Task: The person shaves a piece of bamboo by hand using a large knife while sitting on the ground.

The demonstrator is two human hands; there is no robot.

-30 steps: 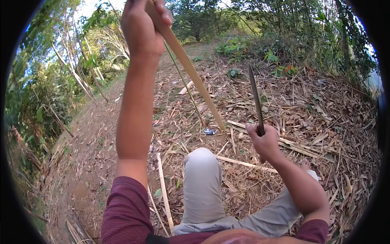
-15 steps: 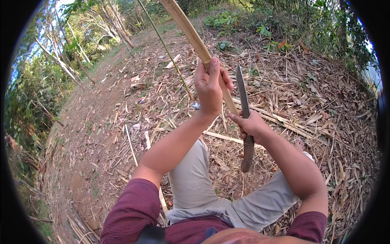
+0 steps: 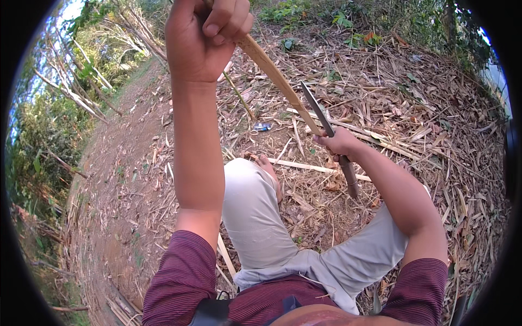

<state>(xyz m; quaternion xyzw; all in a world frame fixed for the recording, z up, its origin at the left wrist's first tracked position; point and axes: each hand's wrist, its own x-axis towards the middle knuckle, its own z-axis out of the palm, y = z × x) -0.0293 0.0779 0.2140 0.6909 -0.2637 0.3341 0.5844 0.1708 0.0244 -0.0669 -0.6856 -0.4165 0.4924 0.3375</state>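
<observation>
Leaf-littered slope [image 3: 136, 190], outdoors, with trees and brush [image 3: 60, 125] along its left edge; my view comes remotely, from the head camera.

Item: bamboo strip [image 3: 274, 73], by its looks, one. Held aslant above the slope; lower end at the right hand, upper end past the left hand and beyond the frame.

Item: left hand [image 3: 205, 41], raised near the top rim, fingers curled round the strip.

Item: right hand [image 3: 342, 144], closed about the handle of a long knife [image 3: 316, 104], thumb side against the strip's lower end. I cannot tell how firmly it pinches the strip. Blade crosses close by the strip, tip up and leaning left.

Changes noted: half a second ago the left hand sat lower, nearer the right, and the blade stood steeper. I judge that more of the strip now lies exposed between the hands, with its lower end steadied.

Sundries, on the ground: green stem [image 3: 239, 96]; small blue packet [image 3: 262, 127] at its foot; pale split lengths [image 3: 389, 144], right.
</observation>
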